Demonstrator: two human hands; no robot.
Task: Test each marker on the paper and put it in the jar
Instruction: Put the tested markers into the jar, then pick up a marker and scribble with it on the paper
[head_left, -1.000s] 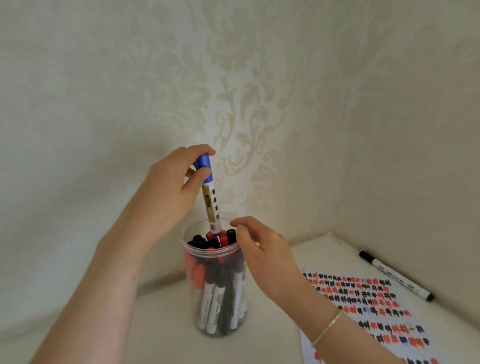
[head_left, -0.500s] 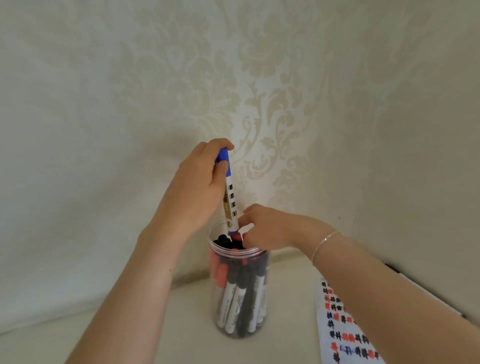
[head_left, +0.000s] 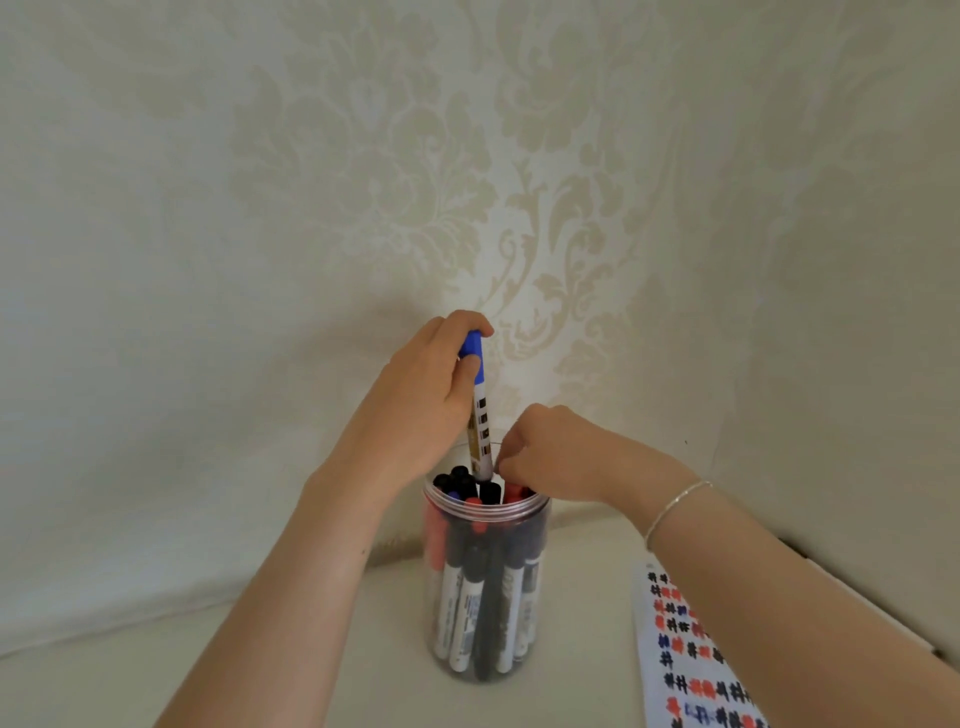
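A clear plastic jar (head_left: 540, 519) stands on the white table, packed with several black, red and blue capped markers (head_left: 470, 597). My left hand (head_left: 421, 410) grips a blue-capped marker (head_left: 480, 410) by its cap, upright, with its lower end at the jar's mouth among the other caps. My right hand (head_left: 550, 452) hovers over the right side of the mouth, fingers curled down at the marker tops beside the blue marker's lower end. What those fingers touch is hidden. The test paper (head_left: 680, 670) lies at the lower right, covered in rows of black, red and blue scribbles.
Patterned cream wallpaper (head_left: 467, 182) closes in behind and to the right, forming a corner just past the jar. The white tabletop (head_left: 270, 670) extends left and in front of the jar. My right forearm wears a thin silver bracelet (head_left: 675, 509) and crosses over part of the paper.
The view has shifted right to left, so the black marker by the right wall dropped out of sight. The blue marker sank slightly into the jar mouth. My right hand moved over the jar's rim.
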